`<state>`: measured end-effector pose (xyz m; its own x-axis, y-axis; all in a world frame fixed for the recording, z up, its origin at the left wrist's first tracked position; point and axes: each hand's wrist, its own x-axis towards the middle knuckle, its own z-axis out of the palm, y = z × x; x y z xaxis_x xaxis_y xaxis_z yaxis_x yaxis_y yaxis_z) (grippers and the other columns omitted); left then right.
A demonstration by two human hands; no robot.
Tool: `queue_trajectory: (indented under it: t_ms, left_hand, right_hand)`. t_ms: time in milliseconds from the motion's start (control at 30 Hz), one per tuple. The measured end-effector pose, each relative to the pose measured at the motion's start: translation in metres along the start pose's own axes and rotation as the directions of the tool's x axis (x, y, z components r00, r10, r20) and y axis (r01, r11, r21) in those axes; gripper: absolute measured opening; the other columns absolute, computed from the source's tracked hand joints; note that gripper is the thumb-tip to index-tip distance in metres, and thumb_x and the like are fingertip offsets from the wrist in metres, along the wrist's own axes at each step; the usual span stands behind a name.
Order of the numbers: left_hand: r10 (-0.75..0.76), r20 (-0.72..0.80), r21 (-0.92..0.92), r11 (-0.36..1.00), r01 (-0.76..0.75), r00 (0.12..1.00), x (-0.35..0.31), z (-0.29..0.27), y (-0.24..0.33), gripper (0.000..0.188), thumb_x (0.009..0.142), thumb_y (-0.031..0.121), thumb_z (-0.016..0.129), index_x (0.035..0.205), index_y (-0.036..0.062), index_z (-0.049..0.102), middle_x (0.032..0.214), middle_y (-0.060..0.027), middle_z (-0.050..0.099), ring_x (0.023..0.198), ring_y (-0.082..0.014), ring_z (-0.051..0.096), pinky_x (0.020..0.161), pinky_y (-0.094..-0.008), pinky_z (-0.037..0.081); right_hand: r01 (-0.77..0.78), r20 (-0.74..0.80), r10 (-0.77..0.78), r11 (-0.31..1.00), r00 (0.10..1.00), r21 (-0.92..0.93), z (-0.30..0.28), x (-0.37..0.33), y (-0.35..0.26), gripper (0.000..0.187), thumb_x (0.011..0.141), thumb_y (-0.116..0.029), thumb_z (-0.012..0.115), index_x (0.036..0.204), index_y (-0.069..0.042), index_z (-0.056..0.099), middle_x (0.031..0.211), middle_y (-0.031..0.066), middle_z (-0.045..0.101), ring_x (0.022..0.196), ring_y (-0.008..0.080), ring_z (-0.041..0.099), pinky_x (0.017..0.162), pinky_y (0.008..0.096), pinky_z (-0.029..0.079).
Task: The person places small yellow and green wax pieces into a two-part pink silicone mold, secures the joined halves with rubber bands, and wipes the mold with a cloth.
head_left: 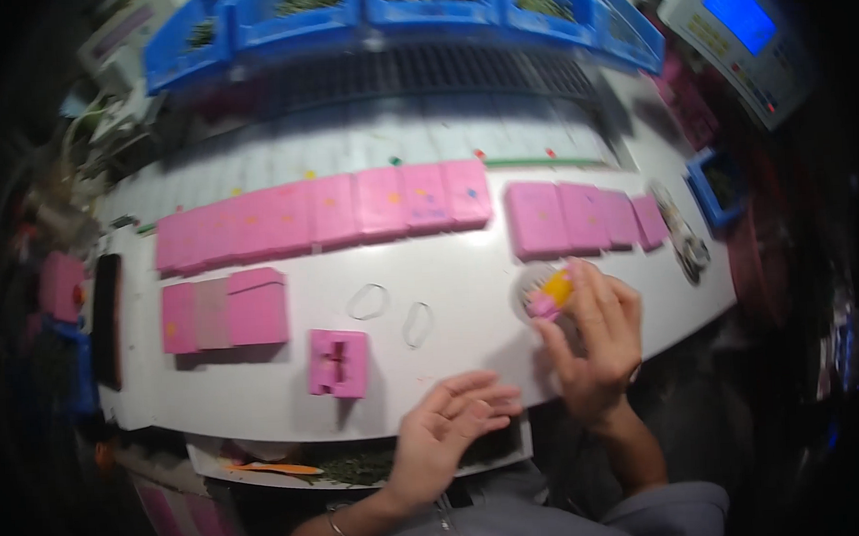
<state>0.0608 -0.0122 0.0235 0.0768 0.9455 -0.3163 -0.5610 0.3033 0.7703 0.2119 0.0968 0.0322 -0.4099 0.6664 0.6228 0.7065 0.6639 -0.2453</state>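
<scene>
My right hand (597,337) pinches a small yellow and pink object (553,291) between thumb and fingers; its exact kind is blurred. The object is over a small round dish (525,291), partly hidden by the hand. My left hand (453,422) hovers at the table's front edge, fingers spread and holding nothing. Left of it stands a pink block with a slotted opening (355,363). Two thin loops, like rubber bands (368,301), lie on the white table between that block and my right hand.
Pink blocks line the middle in a long row (331,210), with a shorter row (538,220) at the right and a group (259,309) at the left. Blue bins (433,11) of green plant pieces stand behind. An open drawer (208,460) sits below the front edge.
</scene>
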Motion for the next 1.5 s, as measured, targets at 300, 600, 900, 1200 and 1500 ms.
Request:
queue_trajectory:
  t_ms: [300,600,900,1200,1500]
  left_hand:
    - [0.563,-0.103,0.291,0.805,-0.516,0.82,-0.023,0.001,0.0,0.022,0.09,-0.002,0.051,0.111,-0.003,0.057,0.102,-0.0137,0.063,0.09,-0.0155,0.064,0.086,-0.0253,0.049]
    - [0.881,-0.15,0.897,0.312,-0.313,0.449,0.006,-0.03,0.023,0.049,0.078,0.001,0.066,0.123,-0.0002,0.047,0.12,-0.0151,0.04,0.102,-0.0229,0.05,0.08,-0.0267,0.051]
    - [0.755,-0.214,0.722,0.55,-0.42,0.619,-0.001,-0.04,0.026,0.044,0.083,0.006,0.063,0.122,-0.001,0.047,0.117,-0.0133,0.046,0.105,-0.0196,0.052,0.091,-0.03,0.044]
    - [0.614,-0.208,0.416,0.76,-0.499,0.762,0.004,-0.044,0.009,0.037,0.092,0.008,0.052,0.126,-0.0036,0.041,0.112,-0.011,0.051,0.101,-0.0147,0.052,0.091,-0.0276,0.042]
    - [0.586,-0.148,0.46,0.754,-0.47,0.796,0.018,-0.032,0.007,0.038,0.094,0.012,0.048,0.128,-0.0028,0.039,0.104,-0.0085,0.052,0.09,-0.01,0.05,0.079,-0.023,0.043]
  right_hand:
    - [0.024,0.196,-0.012,0.998,0.981,-0.058,-0.026,-0.003,0.018,0.042,0.074,-0.002,0.062,0.114,0.011,0.054,0.107,0.0219,0.057,0.093,0.0348,0.048,0.083,0.041,0.042]
    - [0.039,0.267,-0.017,0.996,0.964,-0.079,0.01,0.013,-0.008,0.037,0.082,-0.004,0.056,0.118,0.008,0.053,0.111,0.0236,0.05,0.1,0.0367,0.047,0.087,0.0415,0.041]
    - [-0.076,0.1,0.066,0.992,0.993,0.096,0.006,-0.011,0.022,0.036,0.079,0.002,0.056,0.114,0.009,0.053,0.117,0.0241,0.049,0.107,0.0385,0.05,0.091,0.0398,0.041]
    - [-0.249,0.073,0.24,0.953,0.968,0.172,0.009,-0.008,0.006,0.04,0.077,0.004,0.06,0.117,0.007,0.054,0.118,0.0222,0.047,0.107,0.0359,0.048,0.091,0.0385,0.04]
    - [0.015,0.34,-0.041,0.997,0.939,0.079,0.012,-0.023,-0.017,0.053,0.069,-0.012,0.072,0.115,0.006,0.054,0.117,0.0247,0.049,0.109,0.0383,0.047,0.087,0.0443,0.042]
